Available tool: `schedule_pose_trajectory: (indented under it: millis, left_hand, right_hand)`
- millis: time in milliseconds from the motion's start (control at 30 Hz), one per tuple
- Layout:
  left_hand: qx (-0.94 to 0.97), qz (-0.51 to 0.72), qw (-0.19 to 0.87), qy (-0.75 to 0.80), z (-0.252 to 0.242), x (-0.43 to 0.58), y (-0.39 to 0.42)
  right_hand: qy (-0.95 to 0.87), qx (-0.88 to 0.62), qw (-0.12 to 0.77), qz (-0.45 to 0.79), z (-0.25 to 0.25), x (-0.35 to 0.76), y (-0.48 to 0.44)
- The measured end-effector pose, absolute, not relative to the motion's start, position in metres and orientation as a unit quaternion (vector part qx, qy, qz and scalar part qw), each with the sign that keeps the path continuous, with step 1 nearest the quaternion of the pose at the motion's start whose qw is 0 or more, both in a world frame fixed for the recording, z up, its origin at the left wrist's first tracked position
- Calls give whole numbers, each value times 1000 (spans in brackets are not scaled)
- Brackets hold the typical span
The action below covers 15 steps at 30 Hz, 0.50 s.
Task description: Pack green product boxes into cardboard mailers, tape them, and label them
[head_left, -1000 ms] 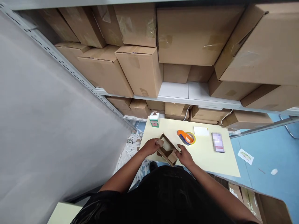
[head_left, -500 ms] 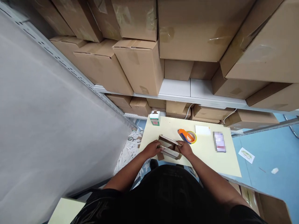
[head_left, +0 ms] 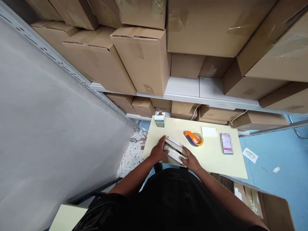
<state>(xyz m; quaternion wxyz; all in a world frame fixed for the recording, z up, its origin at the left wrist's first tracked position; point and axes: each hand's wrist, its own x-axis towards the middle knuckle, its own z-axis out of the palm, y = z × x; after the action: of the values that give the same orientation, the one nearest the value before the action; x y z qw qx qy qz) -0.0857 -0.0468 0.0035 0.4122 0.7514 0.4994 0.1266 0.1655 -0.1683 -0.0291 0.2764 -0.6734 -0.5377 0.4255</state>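
Both hands are on the job here: the left hand (head_left: 158,151) is curled around the left end of the small cardboard box (head_left: 175,149), and the right hand (head_left: 192,161) is clamped on its near right corner, fingers closed rather than spread. The catch is that the box sits right by the near edge of the yellow table (head_left: 216,163). If one grip slips or a flap springs back, it could easily skid off, probably down among the paper strips (head_left: 131,155) on the floor. The tape dispenser (head_left: 193,138) is just beyond the right hand, so a careless swing of the wrist could knock it sideways. Further back, the little green and white carton (head_left: 159,120) stands on the far edge and looks easy to tip over. The big boxes (head_left: 144,61) on the shelves look well out of reach.
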Motion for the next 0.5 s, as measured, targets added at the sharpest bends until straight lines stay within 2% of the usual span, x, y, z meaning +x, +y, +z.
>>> schedule_pose_trajectory:
  millis: [200,500]
  left_hand:
    - [808,39,401,431,4,-101,-46]
    - [847,69,307,428,-3,-91,-66]
  right_hand:
    - [-538,-716,253,365,-39,167,-163]
    - [-582,-709,256,306,-44,173,-155]
